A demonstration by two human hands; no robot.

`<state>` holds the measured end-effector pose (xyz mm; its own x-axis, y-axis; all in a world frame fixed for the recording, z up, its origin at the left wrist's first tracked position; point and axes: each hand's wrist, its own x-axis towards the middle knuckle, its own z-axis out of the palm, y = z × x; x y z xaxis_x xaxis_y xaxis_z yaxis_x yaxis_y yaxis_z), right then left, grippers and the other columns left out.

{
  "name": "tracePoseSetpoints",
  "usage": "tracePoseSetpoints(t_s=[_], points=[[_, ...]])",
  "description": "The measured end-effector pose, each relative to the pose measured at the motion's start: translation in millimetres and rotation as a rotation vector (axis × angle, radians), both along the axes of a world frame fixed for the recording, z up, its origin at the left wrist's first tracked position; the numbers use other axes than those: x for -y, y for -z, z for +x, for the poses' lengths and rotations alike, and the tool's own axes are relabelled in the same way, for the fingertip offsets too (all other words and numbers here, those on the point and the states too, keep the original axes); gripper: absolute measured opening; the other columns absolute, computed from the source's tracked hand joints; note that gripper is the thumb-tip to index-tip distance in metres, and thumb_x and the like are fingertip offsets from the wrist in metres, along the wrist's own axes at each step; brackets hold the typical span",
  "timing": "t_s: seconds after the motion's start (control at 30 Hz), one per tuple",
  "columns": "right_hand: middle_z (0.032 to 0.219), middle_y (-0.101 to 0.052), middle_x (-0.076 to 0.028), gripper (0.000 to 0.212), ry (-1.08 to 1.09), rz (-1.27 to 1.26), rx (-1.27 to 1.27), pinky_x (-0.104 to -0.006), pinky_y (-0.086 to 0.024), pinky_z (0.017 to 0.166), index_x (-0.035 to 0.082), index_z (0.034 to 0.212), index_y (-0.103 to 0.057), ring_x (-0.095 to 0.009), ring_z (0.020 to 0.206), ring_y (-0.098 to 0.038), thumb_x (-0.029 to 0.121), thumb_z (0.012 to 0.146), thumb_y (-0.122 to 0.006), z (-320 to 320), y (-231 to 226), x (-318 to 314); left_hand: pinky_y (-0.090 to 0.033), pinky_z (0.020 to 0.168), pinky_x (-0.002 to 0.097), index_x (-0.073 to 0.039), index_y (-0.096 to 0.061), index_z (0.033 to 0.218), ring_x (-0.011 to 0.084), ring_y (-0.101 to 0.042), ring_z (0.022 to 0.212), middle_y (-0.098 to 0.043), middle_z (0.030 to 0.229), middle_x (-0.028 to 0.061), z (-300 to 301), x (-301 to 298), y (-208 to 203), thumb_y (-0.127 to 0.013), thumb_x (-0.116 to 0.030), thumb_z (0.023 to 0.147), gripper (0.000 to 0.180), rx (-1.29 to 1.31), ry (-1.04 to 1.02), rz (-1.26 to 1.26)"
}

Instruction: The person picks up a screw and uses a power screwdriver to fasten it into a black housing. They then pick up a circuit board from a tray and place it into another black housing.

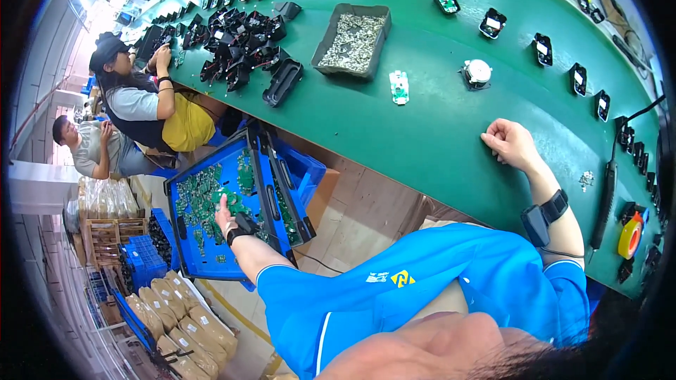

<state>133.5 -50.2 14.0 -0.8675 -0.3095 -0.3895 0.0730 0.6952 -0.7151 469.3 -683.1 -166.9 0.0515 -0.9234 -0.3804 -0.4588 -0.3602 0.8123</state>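
Note:
My left hand reaches into a blue tray at the left, its thumb closed against a few green circuit boards. Many more loose circuit boards lie scattered over the tray's bottom. My right hand rests on the green table, fingers curled into a loose fist with nothing visible in it. Beyond it on the table sit a round white-topped part and a single green-and-white circuit board.
A grey bin of small metal parts stands near a heap of black housings. Black cases line the far right edge, with an orange tape roll nearer. A co-worker sits at the table's left; another person is behind.

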Motion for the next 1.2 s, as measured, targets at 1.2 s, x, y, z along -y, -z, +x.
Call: tracePoseSetpoints(t_s=[1.2], points=[[0.069, -0.053, -0.001, 0.019, -0.284, -0.215, -0.107, -0.0216, -0.041, 0.052, 0.0, 0.093, -0.052, -0.007, 0.058, -0.048, 0.011, 0.078, -0.056, -37, -4, -37, -0.04, 0.084, 0.0325, -0.001, -0.047, 0.11, 0.0235, -0.05, 0.097, -0.053, 0.104, 0.0128, -310, -407, -156, -0.058, -0.013, 0.076, 0.038, -0.373, 1.436, -0.485]])
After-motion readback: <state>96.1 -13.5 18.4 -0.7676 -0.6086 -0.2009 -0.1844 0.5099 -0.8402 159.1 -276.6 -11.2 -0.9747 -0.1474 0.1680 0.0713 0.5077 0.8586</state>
